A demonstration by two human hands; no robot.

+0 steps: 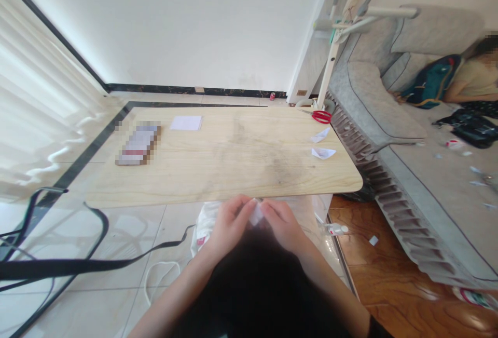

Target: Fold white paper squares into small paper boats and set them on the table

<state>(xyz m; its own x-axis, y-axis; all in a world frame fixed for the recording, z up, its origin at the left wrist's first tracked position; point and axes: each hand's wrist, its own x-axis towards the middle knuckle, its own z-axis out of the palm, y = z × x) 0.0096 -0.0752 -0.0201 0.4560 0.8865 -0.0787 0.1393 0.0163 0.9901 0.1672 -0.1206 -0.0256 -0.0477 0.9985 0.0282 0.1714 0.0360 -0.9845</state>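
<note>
Between hands [232, 218], paper [257, 214]; tip toward table [202, 166], long axis unclear.

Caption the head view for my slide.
Left hand and right hand hold white paper before a table bearing red-handled scissors and two paper boats.

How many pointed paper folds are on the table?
2, both toward the right end of the table: the farther fold near the red scissors, the nearer fold closer to the front edge.
</note>
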